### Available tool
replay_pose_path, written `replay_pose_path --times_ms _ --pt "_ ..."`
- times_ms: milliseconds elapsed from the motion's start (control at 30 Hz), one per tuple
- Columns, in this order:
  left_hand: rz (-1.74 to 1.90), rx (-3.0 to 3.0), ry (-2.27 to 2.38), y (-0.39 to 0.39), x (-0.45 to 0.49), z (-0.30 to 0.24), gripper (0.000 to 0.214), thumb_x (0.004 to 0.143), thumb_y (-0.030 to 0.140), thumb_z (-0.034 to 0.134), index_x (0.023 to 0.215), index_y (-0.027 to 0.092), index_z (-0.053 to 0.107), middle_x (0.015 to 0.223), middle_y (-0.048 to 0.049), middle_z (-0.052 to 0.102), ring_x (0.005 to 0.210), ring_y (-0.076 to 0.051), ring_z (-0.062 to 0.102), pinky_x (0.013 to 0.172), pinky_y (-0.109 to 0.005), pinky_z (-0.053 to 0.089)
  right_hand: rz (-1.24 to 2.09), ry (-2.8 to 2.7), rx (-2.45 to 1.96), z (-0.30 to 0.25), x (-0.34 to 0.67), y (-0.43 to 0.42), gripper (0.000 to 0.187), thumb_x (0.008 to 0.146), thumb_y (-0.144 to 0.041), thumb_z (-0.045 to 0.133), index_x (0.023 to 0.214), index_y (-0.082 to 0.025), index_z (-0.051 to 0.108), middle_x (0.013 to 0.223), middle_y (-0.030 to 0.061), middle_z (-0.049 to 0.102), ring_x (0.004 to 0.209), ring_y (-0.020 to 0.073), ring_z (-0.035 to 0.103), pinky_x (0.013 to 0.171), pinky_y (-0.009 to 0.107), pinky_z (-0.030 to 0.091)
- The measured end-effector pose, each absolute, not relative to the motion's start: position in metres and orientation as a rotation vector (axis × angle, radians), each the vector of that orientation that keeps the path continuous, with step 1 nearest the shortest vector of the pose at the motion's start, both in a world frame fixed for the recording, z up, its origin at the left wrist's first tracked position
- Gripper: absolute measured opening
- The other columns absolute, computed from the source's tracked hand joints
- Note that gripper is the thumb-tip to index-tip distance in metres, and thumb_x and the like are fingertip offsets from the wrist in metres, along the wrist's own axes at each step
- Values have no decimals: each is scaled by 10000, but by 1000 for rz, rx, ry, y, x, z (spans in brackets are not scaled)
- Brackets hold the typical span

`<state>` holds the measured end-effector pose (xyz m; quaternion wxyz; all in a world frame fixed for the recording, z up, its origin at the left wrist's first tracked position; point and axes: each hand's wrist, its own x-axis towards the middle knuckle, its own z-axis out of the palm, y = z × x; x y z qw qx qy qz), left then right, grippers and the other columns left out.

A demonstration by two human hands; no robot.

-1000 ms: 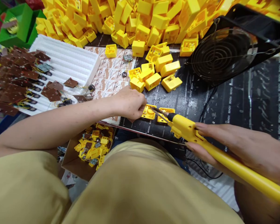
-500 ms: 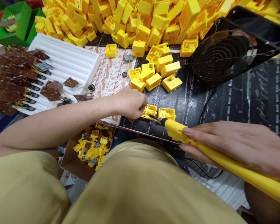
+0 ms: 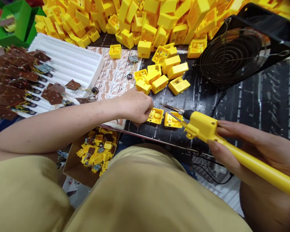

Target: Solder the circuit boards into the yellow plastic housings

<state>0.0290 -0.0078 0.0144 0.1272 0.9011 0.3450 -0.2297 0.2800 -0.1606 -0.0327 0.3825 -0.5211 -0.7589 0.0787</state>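
Note:
My left hand (image 3: 135, 104) rests curled on the bench edge, its fingertips closed against an open yellow plastic case half (image 3: 156, 116). A second open case half (image 3: 172, 120) lies just to its right. My right hand (image 3: 253, 151) grips a long yellow soldering iron (image 3: 207, 129). The iron's metal tip (image 3: 170, 109) hovers just above the second case half, clear of the first one.
A big heap of yellow cases (image 3: 145, 19) fills the back. A black fan (image 3: 232, 54) stands at right. A white foam tray (image 3: 67, 64) with brown circuit boards (image 3: 16, 83) lies left. A cardboard box of assembled parts (image 3: 96, 154) sits below the bench edge. Black cables (image 3: 215, 167) hang near my knee.
The soldering iron has pulled back to the right and risen, so its tip has left the case half at my left fingertips. My left hand has stayed in place.

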Motion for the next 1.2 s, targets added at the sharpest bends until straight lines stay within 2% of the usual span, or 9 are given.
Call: replay_pose_path --times_ms 167,267,367,500,600,767,867,967,1200 --pt "-658 2637 991 -8 28 14 161 753 247 589 752 219 748 739 -27 718 738 -186 627 735 -322 406 140 -1916 -1298 -34 278 -156 442 896 -381 695 1326 -355 594 991 -3 760 704 206 737 514 281 614" --pt "-659 2676 983 -12 28 18 174 782 252 574 749 216 742 732 -25 714 774 -183 628 866 -360 400 62 -1931 -1299 -35 277 -154 484 876 -354 722 1340 -376 584 959 -15 763 692 194 736 517 274 614" --pt "-591 2741 984 -18 23 20 224 833 253 543 727 216 737 748 -35 715 862 -209 627 1043 -452 303 21 -1908 -1344 -37 276 -155 536 868 -328 733 1370 -391 557 947 -24 765 664 192 731 511 283 607" --pt "-313 2699 1084 -20 9 12 228 874 276 538 821 239 756 811 -27 735 958 -228 608 1110 -482 244 3 -1856 -1319 -40 276 -159 500 834 -269 769 1307 -333 621 964 8 767 641 192 724 511 280 594" --pt "-151 2606 1176 -18 3 1 205 866 264 555 905 234 754 856 -21 747 958 -214 612 1113 -469 261 115 -1870 -1218 -40 272 -161 460 828 -223 769 1268 -248 635 959 47 764 672 189 729 575 268 619" --pt "-173 2622 1148 -14 7 -9 209 844 268 549 844 226 753 822 -35 738 926 -219 629 1069 -471 295 230 -1973 -1127 -23 254 -157 321 822 -87 734 1074 -247 617 784 -4 728 708 169 724 652 261 637" --pt "-234 2647 1133 -12 11 -6 212 834 266 547 838 225 755 793 -36 735 898 -218 636 1054 -469 297 214 -2006 -1102 -16 247 -153 192 858 -115 710 947 -243 598 693 -29 676 645 142 700 600 218 613" --pt "-289 2661 1122 -11 14 -3 216 832 257 540 821 216 751 771 -38 731 875 -219 640 1019 -463 314 220 -2079 -1119 -16 248 -149 81 920 -173 652 888 -226 600 711 -18 681 677 135 707 660 216 622" --pt "-345 2626 1147 -7 20 -2 184 804 230 567 782 202 748 730 -29 715 846 -221 649 991 -458 329 65 -2208 -879 -11 251 -132 179 801 -139 794 873 -133 630 746 38 709 665 114 687 663 200 596"
